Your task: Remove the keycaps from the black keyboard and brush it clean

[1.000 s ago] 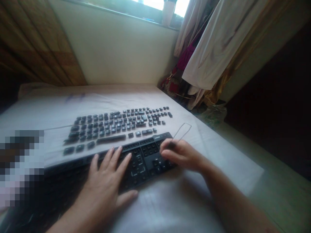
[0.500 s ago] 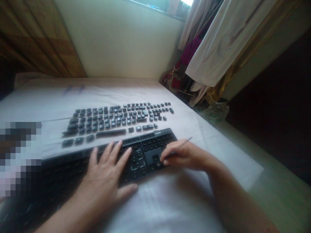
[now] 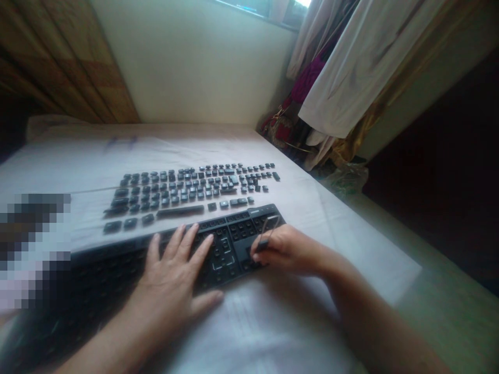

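Observation:
A black keyboard base point(image 3: 237, 236) with its keycaps taken off lies across a white sheet. My left hand point(image 3: 175, 275) rests flat on its middle, fingers spread. Over the keyboard's right end, my right hand point(image 3: 286, 249) pinches a thin wire keycap puller point(image 3: 268, 228), whose loop stands over the number pad. Behind the keyboard, several loose black keycaps point(image 3: 187, 189) lie in rows in the order of a keyboard layout.
The white sheet point(image 3: 273, 322) covers a low surface whose right edge drops to a greenish floor point(image 3: 448, 311). Hanging clothes and curtains point(image 3: 351, 78) crowd the right. A pale wall point(image 3: 195, 62) and a wooden panel point(image 3: 58, 62) stand behind. A blurred patch point(image 3: 33, 249) sits at left.
My right hand has slid left along the keyboard's right end and turned the wire puller from pointing out to the right to standing over the number pad. The left hand has stayed put.

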Available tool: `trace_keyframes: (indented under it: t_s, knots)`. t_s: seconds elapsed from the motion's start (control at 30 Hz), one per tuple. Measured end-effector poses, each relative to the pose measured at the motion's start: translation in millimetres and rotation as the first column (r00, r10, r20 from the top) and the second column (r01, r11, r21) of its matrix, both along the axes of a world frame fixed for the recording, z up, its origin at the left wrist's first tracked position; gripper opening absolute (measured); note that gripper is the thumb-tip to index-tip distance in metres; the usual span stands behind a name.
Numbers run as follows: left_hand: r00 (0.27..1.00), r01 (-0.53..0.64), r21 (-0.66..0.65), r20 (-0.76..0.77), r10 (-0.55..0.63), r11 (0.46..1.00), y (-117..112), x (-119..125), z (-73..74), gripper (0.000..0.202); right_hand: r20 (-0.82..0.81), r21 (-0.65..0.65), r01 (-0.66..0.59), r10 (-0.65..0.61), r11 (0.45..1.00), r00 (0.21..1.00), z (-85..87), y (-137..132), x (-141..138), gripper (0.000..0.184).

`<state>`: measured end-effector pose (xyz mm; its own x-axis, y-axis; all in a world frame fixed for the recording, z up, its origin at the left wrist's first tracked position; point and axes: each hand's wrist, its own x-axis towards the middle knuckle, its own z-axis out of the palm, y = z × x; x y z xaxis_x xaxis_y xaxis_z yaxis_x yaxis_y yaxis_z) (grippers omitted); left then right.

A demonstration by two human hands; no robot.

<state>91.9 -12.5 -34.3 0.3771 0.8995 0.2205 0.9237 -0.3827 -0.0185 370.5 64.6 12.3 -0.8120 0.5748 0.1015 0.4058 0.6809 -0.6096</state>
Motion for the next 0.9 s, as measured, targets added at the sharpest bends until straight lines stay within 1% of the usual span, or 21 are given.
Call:
trace_keyframes:
  t_s: [0.1, 0.23, 0.4, 0.6, 0.63, 0.7, 0.73, 0.8, 0.83, 0.87, 0.9]
  knots:
    - [1.000, -0.022, -0.026, -0.007, 0.022, 0.999, 1, 0, 1.2, 0.088, -0.007, -0.010, -0.010, 0.010, 1.000, 1.000, -1.1, 0, 0, 0.019]
    - [1.000, -0.021, -0.026, -0.007, 0.021, 0.999, 1, 1, 1.6, 0.089, -0.054, -0.038, 0.033, -0.035, 0.999, 0.998, -0.5, -1, -1, 0.017]
    - [0.999, -0.032, -0.056, 0.004, 0.032, 0.998, 0, 2, 2.9, 0.088, -0.060, -0.046, 0.056, -0.059, 0.997, 0.996, 1.1, -3, -1, 0.016]
    - [0.999, -0.034, -0.092, 0.007, 0.035, 0.995, 1, 2, 7.1, 0.088, -0.084, -0.034, 0.041, -0.043, 0.999, 0.996, 3.5, -5, 1, 0.018]
    - [0.999, -0.032, -0.089, 0.010, 0.033, 0.995, 1, 2, 7.1, 0.088, -0.105, -0.053, 0.047, -0.052, 0.997, 0.993, 4.5, -6, 2, 0.018]
    - [0.999, -0.029, -0.073, 0.018, 0.030, 0.997, 1, 2, 6.7, 0.087, -0.220, -0.160, 0.084, -0.118, 0.984, 0.968, 7.2, -8, 5, 0.020]
    - [0.999, -0.024, -0.064, 0.022, 0.025, 0.998, 1, 3, 6.3, 0.087, -0.306, -0.231, 0.108, -0.177, 0.967, 0.935, 8.7, -8, 6, 0.022]
    - [1.000, -0.017, -0.053, 0.021, 0.018, 0.998, 1, 3, 5.4, 0.087, -0.445, -0.364, 0.138, -0.303, 0.921, 0.843, 11.0, -9, 8, 0.027]
    - [1.000, -0.018, -0.049, 0.020, 0.019, 0.999, 1, 3, 5.0, 0.087, -0.476, -0.406, 0.139, -0.339, 0.903, 0.811, 11.7, -10, 8, 0.030]
    - [1.000, -0.019, -0.044, 0.019, 0.020, 0.999, 1, 3, 4.4, 0.087, -0.483, -0.428, 0.132, -0.349, 0.894, 0.803, 12.0, -10, 7, 0.032]
    - [1.000, -0.022, -0.038, 0.018, 0.023, 0.999, 1, 3, 3.7, 0.087, -0.470, -0.441, 0.120, -0.343, 0.890, 0.813, 11.9, -10, 5, 0.033]
